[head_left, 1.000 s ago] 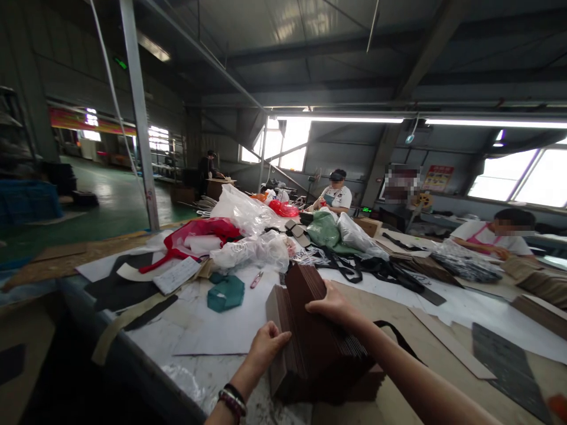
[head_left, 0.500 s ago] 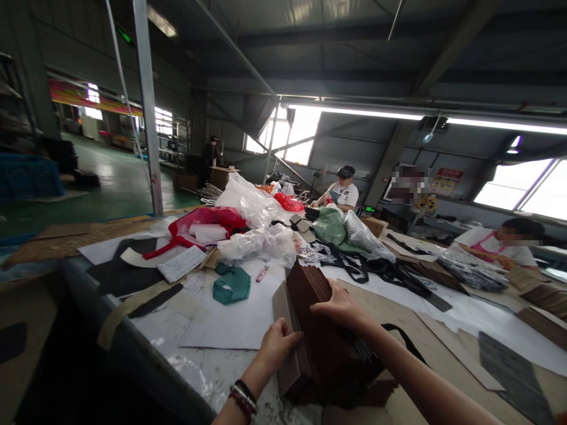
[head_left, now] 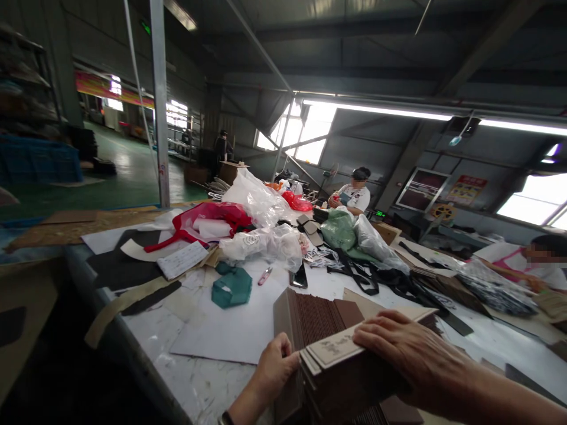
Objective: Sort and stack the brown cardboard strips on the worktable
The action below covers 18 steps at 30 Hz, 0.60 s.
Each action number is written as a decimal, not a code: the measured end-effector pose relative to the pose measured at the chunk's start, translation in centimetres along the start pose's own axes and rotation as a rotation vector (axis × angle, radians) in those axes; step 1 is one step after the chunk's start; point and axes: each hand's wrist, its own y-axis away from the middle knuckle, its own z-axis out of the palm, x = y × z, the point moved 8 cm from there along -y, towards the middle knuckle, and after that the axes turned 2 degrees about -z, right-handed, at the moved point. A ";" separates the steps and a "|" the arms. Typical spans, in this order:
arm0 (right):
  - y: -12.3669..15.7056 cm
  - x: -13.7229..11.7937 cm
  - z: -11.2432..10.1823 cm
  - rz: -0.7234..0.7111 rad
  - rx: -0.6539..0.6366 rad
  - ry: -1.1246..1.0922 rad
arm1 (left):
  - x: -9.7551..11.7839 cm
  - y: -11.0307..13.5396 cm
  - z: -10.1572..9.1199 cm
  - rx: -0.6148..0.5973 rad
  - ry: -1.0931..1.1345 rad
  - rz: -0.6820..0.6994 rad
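Note:
A row of thin dark brown panels [head_left: 316, 316] stands on edge at the near middle of the table, packed closely together. My left hand [head_left: 275, 365] is at its left side, fingers curled and thumb pressed at the corner of the panels. Over the right part lies a tilted bundle of brown panels with a cream card [head_left: 339, 343] on top, which has dark marks too blurred to read. My right hand [head_left: 398, 348] grips this bundle from above, fingers across the card. The bundle's underside and the right thumb are hidden.
Beyond the panels lie a phone [head_left: 298, 276], pink thread snips [head_left: 264, 275], teal fabric [head_left: 233, 288] and a written sheet [head_left: 182, 260]. Plastic bags [head_left: 257, 198], a red bag [head_left: 208, 219] and black straps [head_left: 358, 277] are heaped farther back. Two people sit across the table; another stands far off.
My right hand has moved right and closer, from the panels' far end onto a tilted bundle with the cream card. The phone now shows. The view has turned slightly left.

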 end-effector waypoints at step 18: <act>-1.8 3.8 4.2 0.078 -0.156 -0.054 | -0.4 0.5 0.0 -0.015 0.002 -0.020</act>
